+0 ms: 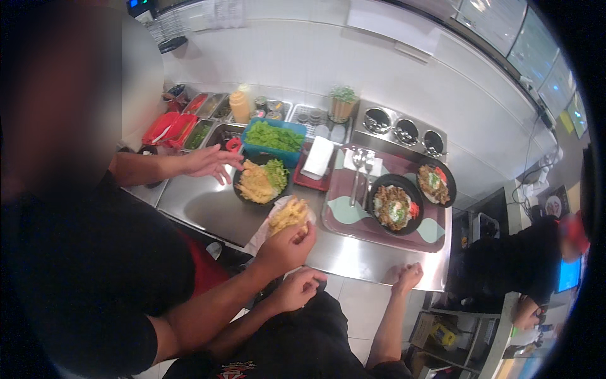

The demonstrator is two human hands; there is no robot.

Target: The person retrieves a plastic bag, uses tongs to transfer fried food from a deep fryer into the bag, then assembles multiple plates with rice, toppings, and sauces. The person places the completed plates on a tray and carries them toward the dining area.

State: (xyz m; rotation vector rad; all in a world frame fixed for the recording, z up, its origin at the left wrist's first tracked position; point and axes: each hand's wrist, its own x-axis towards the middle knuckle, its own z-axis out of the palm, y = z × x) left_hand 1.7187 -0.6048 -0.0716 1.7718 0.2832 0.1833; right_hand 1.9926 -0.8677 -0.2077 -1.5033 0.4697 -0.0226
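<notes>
Head view: left hand (pixel 300 288) curled into a loose fist just off the near edge of the steel worktop (pixel 202 208); cannot tell if anything is inside it. Right hand (pixel 407 276) rests on the worktop's near edge, fingers bent, holding nothing.

Battered fried piece (pixel 289 215) sits on white paper (pixel 262 237), gripped by a co-worker's hand (pixel 285 247) directly above and almost touching the left hand, well apart from the right hand. Co-worker's other hand (pixel 211 163) is spread beside a black bowl (pixel 261 182) of fried food and greens.

Right of that, a mauve tray (pixel 353 224) carries two filled black bowls (pixel 394 205) (pixel 435 183) and two spoons (pixel 361 165). Behind: blue tub of lettuce (pixel 274 138), orange sauce bottle (pixel 240 106), metal ingredient pans (pixel 211 104), three round sauce wells (pixel 406 131).

White tiled wall, pale tiled floor. Another person in a red cap (pixel 571 230) is at the far right.
</notes>
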